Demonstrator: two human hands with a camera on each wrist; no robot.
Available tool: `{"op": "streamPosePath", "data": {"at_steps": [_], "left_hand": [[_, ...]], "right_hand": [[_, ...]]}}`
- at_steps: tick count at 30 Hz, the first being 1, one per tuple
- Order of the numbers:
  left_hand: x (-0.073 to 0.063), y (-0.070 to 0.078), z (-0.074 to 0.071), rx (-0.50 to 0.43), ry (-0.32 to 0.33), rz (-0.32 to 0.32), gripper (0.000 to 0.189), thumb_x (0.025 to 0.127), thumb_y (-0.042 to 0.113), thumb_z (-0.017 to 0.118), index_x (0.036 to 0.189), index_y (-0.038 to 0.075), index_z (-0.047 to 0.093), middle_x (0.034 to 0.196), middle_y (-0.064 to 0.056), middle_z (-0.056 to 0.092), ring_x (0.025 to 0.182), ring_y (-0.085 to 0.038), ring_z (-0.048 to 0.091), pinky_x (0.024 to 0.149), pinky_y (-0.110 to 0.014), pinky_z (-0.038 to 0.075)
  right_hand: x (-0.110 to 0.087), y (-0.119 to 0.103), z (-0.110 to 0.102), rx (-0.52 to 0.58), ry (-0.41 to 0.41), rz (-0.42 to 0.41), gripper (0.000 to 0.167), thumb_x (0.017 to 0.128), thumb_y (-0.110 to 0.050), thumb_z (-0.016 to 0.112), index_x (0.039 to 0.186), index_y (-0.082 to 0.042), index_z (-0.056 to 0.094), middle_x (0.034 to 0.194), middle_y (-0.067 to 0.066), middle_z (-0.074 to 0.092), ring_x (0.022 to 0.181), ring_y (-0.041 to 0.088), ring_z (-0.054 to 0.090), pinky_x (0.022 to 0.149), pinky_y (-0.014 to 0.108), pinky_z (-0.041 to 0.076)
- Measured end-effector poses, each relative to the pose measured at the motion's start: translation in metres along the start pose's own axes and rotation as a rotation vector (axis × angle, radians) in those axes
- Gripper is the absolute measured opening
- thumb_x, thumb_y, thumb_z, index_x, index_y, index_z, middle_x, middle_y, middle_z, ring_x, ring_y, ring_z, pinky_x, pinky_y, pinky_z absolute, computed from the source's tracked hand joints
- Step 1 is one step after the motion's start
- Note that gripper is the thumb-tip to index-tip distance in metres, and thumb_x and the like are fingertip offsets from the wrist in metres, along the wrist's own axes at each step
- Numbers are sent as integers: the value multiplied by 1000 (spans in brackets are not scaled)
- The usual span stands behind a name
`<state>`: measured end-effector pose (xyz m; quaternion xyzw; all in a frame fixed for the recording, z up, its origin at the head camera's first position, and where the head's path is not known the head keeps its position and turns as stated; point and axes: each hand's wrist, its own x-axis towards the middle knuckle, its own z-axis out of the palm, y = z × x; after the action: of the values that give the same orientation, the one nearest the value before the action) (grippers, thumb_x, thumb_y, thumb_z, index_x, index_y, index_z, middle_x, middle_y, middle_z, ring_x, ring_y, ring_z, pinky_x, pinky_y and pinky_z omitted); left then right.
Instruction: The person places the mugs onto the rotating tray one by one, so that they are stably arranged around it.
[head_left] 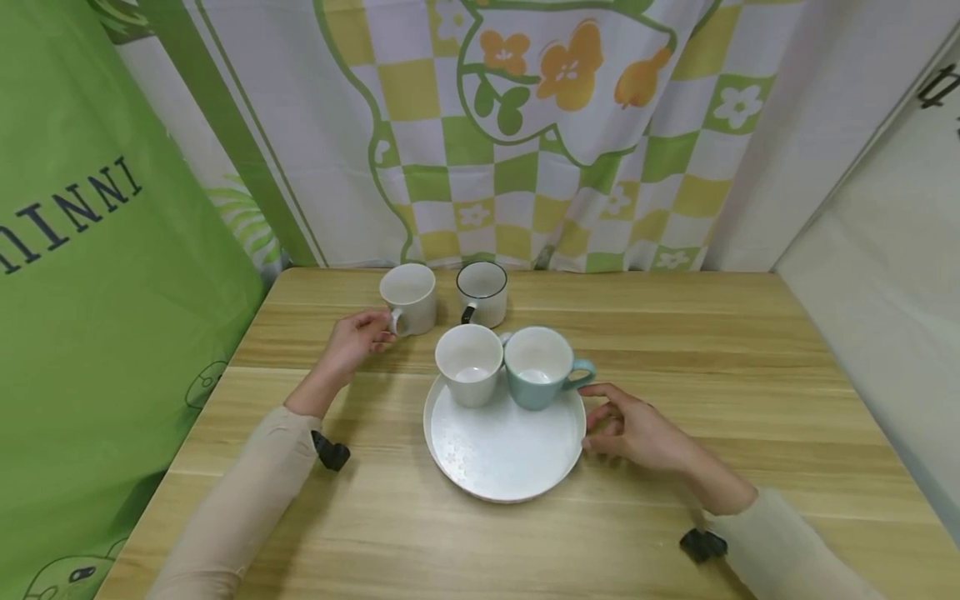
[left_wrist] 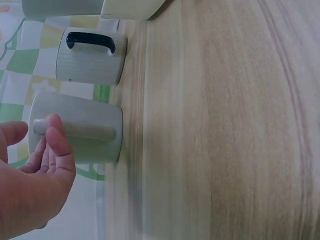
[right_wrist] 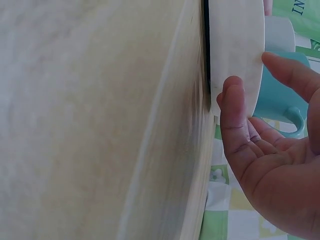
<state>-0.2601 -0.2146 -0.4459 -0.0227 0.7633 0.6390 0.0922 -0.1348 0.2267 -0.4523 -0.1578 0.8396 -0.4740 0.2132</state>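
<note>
My left hand reaches the handle of a plain white mug at the back left of the table. In the left wrist view its index fingertip overlaps the handle, while the thumb stands apart from it. My right hand rests loosely curved against the right side of a round white tray, thumb and fingertips at its outer wall. At the back of the tray stand a white mug and a light-blue mug, side by side and upright. The blue handle points right, just above my right fingers.
A white mug with a dark rim and black handle stands behind the tray, right of the plain mug. A patterned curtain hangs along the table's back edge. Green cloth borders the left side of the wooden table.
</note>
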Motion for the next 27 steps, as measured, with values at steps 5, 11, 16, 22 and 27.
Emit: {"op": "streamPosePath", "data": {"at_steps": [5,11,16,22,27], "left_hand": [[3,-1,2,-20,-12,-5,45,105,25,54,134,-9,54,104,-9,70,81,-4,66,68,-15,53],[6,-1,6,10,-50,-5,48,104,32,53,128,-10,59,104,-10,66,83,-7,66,70,-19,53],[9,-1,8,1,-81,-15,51,105,36,52,122,-12,59,101,-8,65,79,-4,65,68,-18,53],[13,-2,9,-57,-115,-62,50,105,34,51,126,-11,56,95,1,64,78,-3,65,66,-15,51],[13,-1,9,-72,-133,-78,47,106,32,49,128,-8,55,96,4,65,81,-4,66,68,-15,52]], "right_hand": [[0,0,0,10,-5,-9,75,89,-20,76,149,-2,34,113,22,65,78,22,69,58,36,59],[1,2,1,4,0,15,75,89,-21,77,148,-5,35,113,20,66,78,22,69,59,36,59],[1,2,1,-5,2,-2,75,89,-21,77,149,-4,34,113,20,66,79,20,69,59,35,59],[0,2,2,2,2,6,74,89,-20,76,149,-5,34,112,20,66,79,23,69,58,35,59],[1,2,2,3,3,7,74,89,-20,77,148,-5,35,112,20,66,77,23,69,58,36,59]]}}
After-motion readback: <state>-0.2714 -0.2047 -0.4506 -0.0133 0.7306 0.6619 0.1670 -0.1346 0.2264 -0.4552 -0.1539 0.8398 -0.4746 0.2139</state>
